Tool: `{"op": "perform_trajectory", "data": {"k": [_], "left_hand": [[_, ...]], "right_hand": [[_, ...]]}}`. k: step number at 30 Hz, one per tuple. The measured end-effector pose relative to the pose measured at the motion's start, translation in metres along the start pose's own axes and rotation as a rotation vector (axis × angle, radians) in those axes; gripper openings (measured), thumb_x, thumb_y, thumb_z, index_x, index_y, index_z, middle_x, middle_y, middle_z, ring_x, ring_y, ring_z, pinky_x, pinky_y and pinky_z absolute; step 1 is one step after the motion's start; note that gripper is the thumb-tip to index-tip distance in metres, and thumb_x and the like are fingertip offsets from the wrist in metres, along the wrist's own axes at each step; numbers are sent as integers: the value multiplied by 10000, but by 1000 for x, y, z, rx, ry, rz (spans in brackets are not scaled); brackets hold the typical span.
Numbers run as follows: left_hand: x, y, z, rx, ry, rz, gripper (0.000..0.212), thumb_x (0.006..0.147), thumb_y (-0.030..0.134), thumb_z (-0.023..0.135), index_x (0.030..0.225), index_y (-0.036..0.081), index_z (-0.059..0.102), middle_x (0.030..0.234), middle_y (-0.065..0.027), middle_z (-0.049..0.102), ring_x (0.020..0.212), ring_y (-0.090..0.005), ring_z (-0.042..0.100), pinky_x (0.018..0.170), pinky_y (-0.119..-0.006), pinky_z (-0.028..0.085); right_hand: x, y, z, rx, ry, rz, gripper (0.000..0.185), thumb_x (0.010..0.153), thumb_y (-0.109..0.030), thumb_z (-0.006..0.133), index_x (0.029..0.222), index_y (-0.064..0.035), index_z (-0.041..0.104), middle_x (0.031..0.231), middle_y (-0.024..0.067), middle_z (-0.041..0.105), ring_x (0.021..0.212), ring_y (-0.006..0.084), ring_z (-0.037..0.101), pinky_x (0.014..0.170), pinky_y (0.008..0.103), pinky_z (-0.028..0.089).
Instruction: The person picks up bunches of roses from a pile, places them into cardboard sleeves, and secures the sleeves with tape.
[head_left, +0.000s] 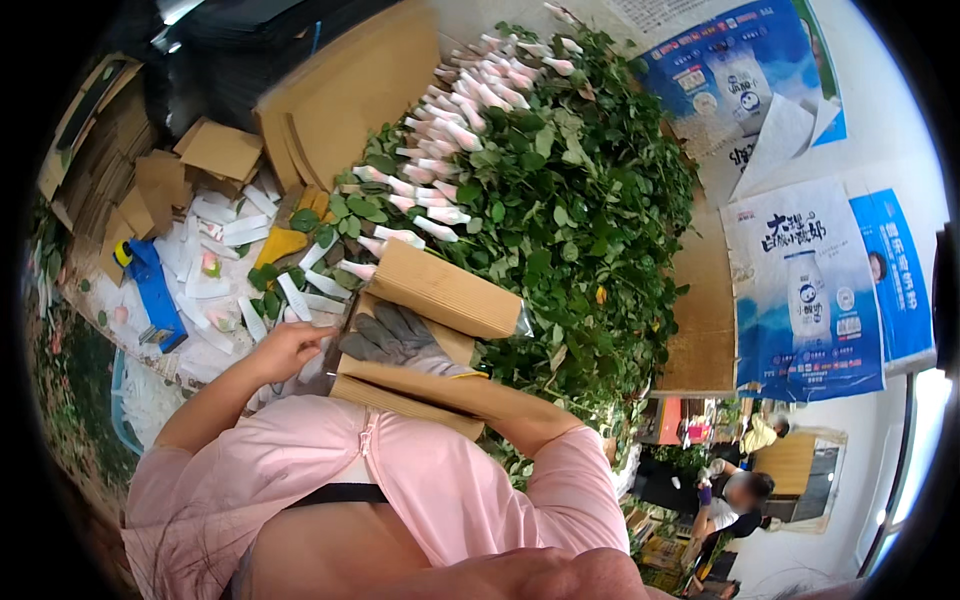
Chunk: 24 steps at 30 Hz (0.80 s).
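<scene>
My right hand (397, 341), in a grey glove with a yellow-edged cuff, lies with extended fingers on corrugated cardboard (409, 394) before my chest. Just beyond it is a folded corrugated cardboard wrap (446, 289) with clear film showing at its right end. My bare left hand (292, 346) is at the cardboard's left edge, its fingers partly bent; whether they pinch the film there is unclear. Pink rosebuds in white sleeves (457, 135) form a long row beyond the wrap, their leafy stems (570, 247) heaped to the right.
At left lie a blue tape dispenser (156, 296), loose white sleeves (244, 229), a yellow glove or cloth (279, 247) and cardboard pieces (221, 150). A blue-rimmed basket (118, 397) stands low at left. Printed posters (810, 300) cover the right wall. Another person (739, 495) is at far lower right.
</scene>
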<state>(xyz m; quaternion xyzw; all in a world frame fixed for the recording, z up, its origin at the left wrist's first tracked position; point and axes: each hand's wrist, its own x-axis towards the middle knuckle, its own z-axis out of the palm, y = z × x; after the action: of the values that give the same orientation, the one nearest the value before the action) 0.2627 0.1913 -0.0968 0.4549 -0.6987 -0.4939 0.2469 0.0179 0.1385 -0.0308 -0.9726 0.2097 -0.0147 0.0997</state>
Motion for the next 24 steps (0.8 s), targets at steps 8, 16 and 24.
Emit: {"op": "perform_trajectory", "data": {"k": [8,16,24], "left_hand": [[1,-8,25,99,-62,104,175,817,199,604,952,123,685,781,-160,650,676,-299,617,643,-381,482],[-15,-16,20,-188,-221,75,488,952,435,407,1119,23,608,1114,-162,623,1043,-271,577,896,-352,435],[-19,24,13,-14,-250,-34,640,781,544,608,1227,87,566,1078,-152,644,953,-293,620,850,-361,465]], "right_hand": [[13,-25,-56,-43,-516,202,425,825,-331,546,1178,-94,556,1178,163,559,1110,311,534,942,401,414],[-29,-70,-88,-5,-686,596,423,819,-341,608,1127,-55,564,1152,167,598,1033,313,601,869,389,488],[262,-31,-99,-127,-14,163,252,855,-267,504,892,-64,648,836,192,638,801,343,626,711,426,493]]}}
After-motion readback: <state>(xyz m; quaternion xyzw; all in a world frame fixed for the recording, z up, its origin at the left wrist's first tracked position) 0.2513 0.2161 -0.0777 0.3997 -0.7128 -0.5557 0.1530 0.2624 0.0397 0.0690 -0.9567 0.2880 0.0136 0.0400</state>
